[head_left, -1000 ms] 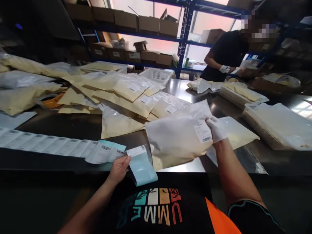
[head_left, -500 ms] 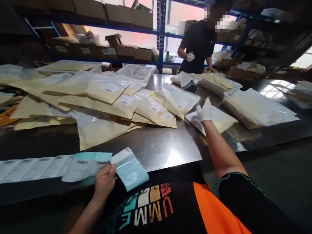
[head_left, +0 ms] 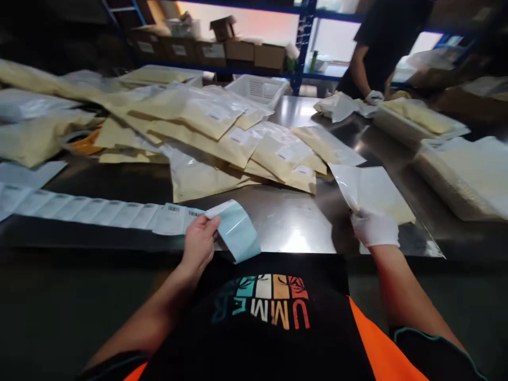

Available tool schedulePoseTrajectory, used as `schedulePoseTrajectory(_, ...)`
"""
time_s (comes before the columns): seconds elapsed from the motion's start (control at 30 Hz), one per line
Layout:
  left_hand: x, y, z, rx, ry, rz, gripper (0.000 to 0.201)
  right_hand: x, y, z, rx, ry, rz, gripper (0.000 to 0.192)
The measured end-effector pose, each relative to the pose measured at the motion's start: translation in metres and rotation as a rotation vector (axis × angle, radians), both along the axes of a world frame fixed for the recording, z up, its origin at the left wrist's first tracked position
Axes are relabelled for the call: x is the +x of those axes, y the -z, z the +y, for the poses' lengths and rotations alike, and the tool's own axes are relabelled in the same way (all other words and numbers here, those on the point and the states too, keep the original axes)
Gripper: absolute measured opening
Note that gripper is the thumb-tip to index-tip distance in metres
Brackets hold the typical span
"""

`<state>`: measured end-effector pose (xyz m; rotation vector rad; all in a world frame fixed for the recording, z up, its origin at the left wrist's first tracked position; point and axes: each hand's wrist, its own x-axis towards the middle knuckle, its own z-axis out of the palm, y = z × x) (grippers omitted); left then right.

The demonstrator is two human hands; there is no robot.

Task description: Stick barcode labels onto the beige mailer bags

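My bare left hand (head_left: 199, 236) is closed on a strip of barcode labels (head_left: 169, 219). The strip trails to the left along the table edge, and its pale blue backing (head_left: 240, 233) curls loosely on the right of the hand. My right hand (head_left: 375, 227), in a white glove, has its fingers closed on the near left edge of a flat cream packet in clear plastic (head_left: 377, 190). The packet's left side is slightly raised. Just beyond it lies a pile of similar packets (head_left: 214, 132), several with small white barcode stickers.
The metal table (head_left: 297, 217) reflects light in front of me. White plastic baskets (head_left: 440, 169) filled with packets stand on the right, and another basket (head_left: 257, 90) is at the back. Across the table a co-worker (head_left: 381, 47) handles packets. Shelves with cardboard boxes (head_left: 240, 50) are behind.
My right hand has come back towards me and grips the cream packet's edge, having been spread over it before. The co-worker's gloved hand has lowered to the packets. The view has shifted.
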<state>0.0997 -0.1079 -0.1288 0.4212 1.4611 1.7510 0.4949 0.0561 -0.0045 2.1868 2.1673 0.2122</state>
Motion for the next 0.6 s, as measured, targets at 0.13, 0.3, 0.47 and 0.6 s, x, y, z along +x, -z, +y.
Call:
schedulePoseTrajectory(0.13,0.000,-0.024,-0.001,0.067,0.100,-0.070,0.070,-0.071,0.012,-0.033,-0.013,-0.462,0.228,0.039)
schedulePoseTrajectory(0.3,0.005,-0.036,-0.015,0.117,0.346,-0.033,0.072,-0.155,0.012,-0.045,0.101,-1.115,0.493,0.057)
schedulePoseTrajectory(0.47,0.008,-0.042,-0.029,0.097,0.598,0.035,0.099,-0.215,0.017,-0.050,0.153,-1.384,0.415,0.028)
schedulePoseTrajectory(0.6,0.008,-0.043,-0.034,0.093,0.671,0.060,0.106,-0.231,0.031,-0.055,0.319,-1.387,0.319,0.027)
